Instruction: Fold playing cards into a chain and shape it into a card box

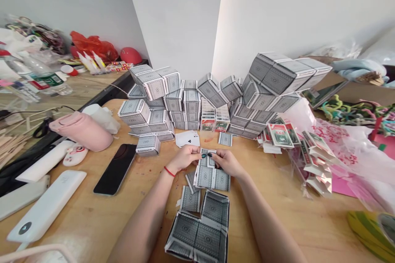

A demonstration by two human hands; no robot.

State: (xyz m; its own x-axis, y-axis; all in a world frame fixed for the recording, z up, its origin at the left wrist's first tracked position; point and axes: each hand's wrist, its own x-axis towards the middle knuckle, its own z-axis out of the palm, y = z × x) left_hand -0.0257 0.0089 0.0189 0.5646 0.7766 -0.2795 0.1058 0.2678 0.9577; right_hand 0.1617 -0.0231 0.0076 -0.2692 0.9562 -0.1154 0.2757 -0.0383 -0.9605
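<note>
While the left hand (184,158) and the right hand (226,162) sit close together in the middle of the frame, their fingertips (203,155) pinch a small folded bit of playing card (211,160). Both hands are holding it, and the fingers hide most of it, so its shape is hard to make out. A red string (169,171) goes around the left wrist.

Just below the hands, on the wooden desk (277,222), lies a strip of folded grey cards (212,179). Below that sits a loose folded card (190,199), then a big open box made of cards (197,234), which the bottom edge cuts off.

Past the hands, a tall pile of card boxes (262,78) stands by the wall, and one card with a club on it (187,139) lies face up. A black phone (115,169) and a white power bank (46,205) lie at the left, near a pink bottle (82,130). At the right are red and green card packs (280,134). The things at the upper left are too blurry to tell.
</note>
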